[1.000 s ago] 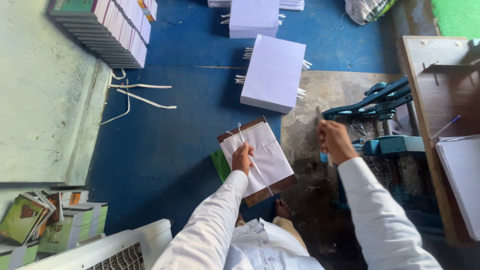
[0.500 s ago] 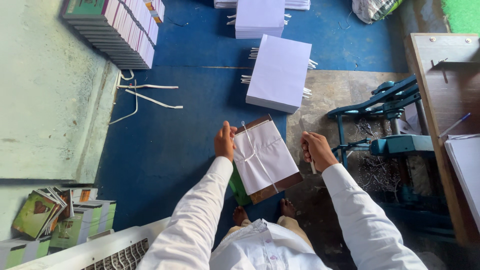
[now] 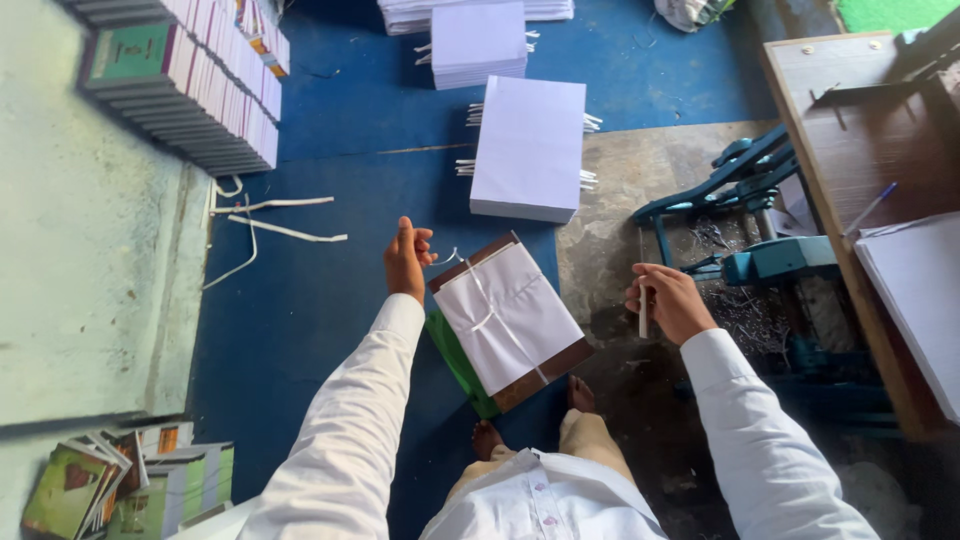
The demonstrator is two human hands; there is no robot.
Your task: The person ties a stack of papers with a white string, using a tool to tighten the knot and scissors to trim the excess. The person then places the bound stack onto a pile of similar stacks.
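Left hand (image 3: 405, 262) pinches thin white string (image 3: 452, 256) tying the white paper bundle between brown boards (image 3: 508, 322); right hand (image 3: 668, 302) clenches a white stick (image 3: 643, 312); even tension seems wise.

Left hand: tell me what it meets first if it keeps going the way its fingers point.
The left hand points up the picture and slightly right. Past it lies bare blue floor; the first thing on that line is probably the white paper stack, though depth is unclear.
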